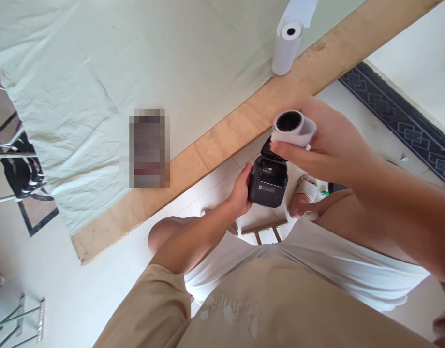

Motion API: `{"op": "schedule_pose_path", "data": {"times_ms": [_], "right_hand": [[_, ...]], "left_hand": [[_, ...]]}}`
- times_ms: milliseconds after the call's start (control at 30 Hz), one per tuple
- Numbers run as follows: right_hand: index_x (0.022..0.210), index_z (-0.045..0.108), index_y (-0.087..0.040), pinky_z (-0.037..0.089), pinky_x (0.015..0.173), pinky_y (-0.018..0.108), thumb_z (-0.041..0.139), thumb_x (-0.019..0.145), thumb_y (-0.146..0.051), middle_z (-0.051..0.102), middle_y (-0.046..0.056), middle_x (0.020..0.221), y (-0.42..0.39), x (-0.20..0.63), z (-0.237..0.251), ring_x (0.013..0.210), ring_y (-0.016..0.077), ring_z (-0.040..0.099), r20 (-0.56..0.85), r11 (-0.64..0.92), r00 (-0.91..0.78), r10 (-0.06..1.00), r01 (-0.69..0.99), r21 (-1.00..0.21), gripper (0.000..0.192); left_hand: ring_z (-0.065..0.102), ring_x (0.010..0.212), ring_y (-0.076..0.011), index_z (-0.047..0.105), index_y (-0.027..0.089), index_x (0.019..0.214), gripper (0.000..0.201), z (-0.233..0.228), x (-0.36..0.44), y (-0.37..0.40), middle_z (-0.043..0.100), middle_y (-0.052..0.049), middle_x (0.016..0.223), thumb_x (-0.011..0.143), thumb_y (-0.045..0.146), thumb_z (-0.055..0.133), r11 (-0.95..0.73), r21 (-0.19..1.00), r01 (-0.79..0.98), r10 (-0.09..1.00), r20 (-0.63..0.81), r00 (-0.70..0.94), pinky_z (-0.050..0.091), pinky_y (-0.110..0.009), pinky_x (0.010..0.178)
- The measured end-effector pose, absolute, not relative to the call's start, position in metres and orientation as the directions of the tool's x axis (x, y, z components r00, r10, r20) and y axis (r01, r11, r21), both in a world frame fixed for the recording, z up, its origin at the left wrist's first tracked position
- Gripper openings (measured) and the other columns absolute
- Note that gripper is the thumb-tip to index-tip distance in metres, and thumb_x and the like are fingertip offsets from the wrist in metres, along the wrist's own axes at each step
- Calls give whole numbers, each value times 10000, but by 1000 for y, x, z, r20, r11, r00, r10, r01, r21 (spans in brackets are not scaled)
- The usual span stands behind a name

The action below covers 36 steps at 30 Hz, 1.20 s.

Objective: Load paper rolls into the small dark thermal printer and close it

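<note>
Printer [269, 181], black, its lid [269, 149] raised and its bay bare to view, sits in the left hand [240, 191] between the person's knees and the counter's edge. That hand is curled around the side of the casing, thumb along it, the other fingers mostly hidden. The right hand [318, 133] is closed around a white roll [297, 139], its dark core facing up, above the raised lid; whether roll and lid touch is unclear.

Beyond the hands, the counter [208, 145] shows a wooden border along a pale cloth [193, 72]. A second roll [282, 55] stands upright near that border, its loose paper end trailing away from the person. Farther left, a blurred-out object [150, 150] lies partly on the cloth; what it is cannot be told.

Underneath are a pale floor [117, 290], a sandal [309, 188] on the right foot and a wooden frame [264, 227]. A metal stand [41, 321] occupies the lower left corner.
</note>
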State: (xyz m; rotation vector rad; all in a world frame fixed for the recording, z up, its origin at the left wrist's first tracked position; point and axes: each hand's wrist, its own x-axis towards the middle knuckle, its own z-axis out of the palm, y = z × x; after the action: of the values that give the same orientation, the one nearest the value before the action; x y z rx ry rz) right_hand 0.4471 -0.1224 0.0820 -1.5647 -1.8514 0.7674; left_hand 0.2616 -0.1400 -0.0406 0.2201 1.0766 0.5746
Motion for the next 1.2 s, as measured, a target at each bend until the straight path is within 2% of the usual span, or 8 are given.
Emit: {"op": "schedule_pose_path", "data": {"times_ms": [133, 400, 600, 733, 900, 1033, 1133, 1200], "right_hand": [[1374, 619, -279, 595, 1008, 410, 662, 979, -236, 733, 44, 1234, -77, 417, 101, 1123, 255, 721, 79, 177, -165, 983, 745, -643, 400], [1488, 523, -222, 556, 1002, 436, 554, 1026, -177, 735, 69, 1144, -28, 363, 77, 1119, 313, 740, -51, 196, -257, 965, 838, -509, 465], [1525, 621, -155, 456, 1250, 477, 525, 990, -198, 641, 92, 1572, -27, 384, 98, 1463, 311, 596, 321, 320, -185, 929, 836, -446, 546], [1695, 499, -82, 224, 1389, 605, 457, 1101, -257, 459, 146, 1790, 0, 397, 101, 1714, 416, 355, 161, 141, -95, 982, 940, -311, 621], [1587, 593, -37, 243, 1323, 649, 451, 1125, -290, 634, 128, 1612, 8, 397, 107, 1638, 417, 459, 68, 138, -125, 990, 965, -223, 545], [1586, 621, -158, 221, 1293, 721, 477, 1129, -352, 547, 88, 1718, 5, 413, 121, 1663, 539, 373, 120, -68, 108, 987, 953, -295, 518], [1374, 695, -149, 319, 1208, 769, 641, 1075, -346, 651, 113, 1575, 15, 439, 109, 1583, 600, 446, -17, -224, 230, 973, 925, -308, 363], [1285, 668, -151, 393, 1172, 787, 719, 1024, -285, 696, 132, 1472, 22, 460, 90, 1508, 592, 545, -2, -149, 156, 988, 939, -310, 298]], "left_hand": [[810, 1039, -316, 738, 217, 939, 456, -41, 258, -141, 813, -52, 927, 926, 671, 775, 830, 433, -351, 548, -751, 370, 621, -408, 940], [814, 1125, -346, 768, 216, 992, 432, -39, 256, -143, 836, -69, 974, 934, 644, 777, 829, 420, -369, 549, -739, 391, 631, -427, 993], [813, 1122, -339, 762, 221, 967, 442, -32, 253, -143, 815, -62, 912, 1004, 655, 686, 839, 414, -354, 536, -740, 405, 625, -434, 1018], [815, 1116, -334, 768, 218, 990, 434, -30, 254, -143, 823, -68, 941, 1037, 627, 631, 840, 408, -357, 533, -743, 405, 629, -440, 1023], [817, 1094, -343, 787, 206, 1068, 451, -29, 255, -142, 844, -77, 991, 1007, 640, 677, 847, 393, -358, 521, -747, 412, 639, -448, 1004], [821, 1075, -326, 791, 194, 1078, 430, -26, 255, -142, 839, -75, 965, 1072, 570, 583, 850, 387, -357, 512, -769, 384, 633, -442, 1011], [821, 1073, -323, 790, 191, 1061, 416, -24, 255, -141, 836, -79, 961, 1082, 537, 561, 849, 381, -366, 509, -773, 378, 633, -440, 1010], [821, 1077, -328, 790, 192, 1047, 408, -25, 256, -141, 837, -83, 980, 1064, 548, 591, 845, 381, -375, 516, -765, 385, 634, -440, 1006]]}}
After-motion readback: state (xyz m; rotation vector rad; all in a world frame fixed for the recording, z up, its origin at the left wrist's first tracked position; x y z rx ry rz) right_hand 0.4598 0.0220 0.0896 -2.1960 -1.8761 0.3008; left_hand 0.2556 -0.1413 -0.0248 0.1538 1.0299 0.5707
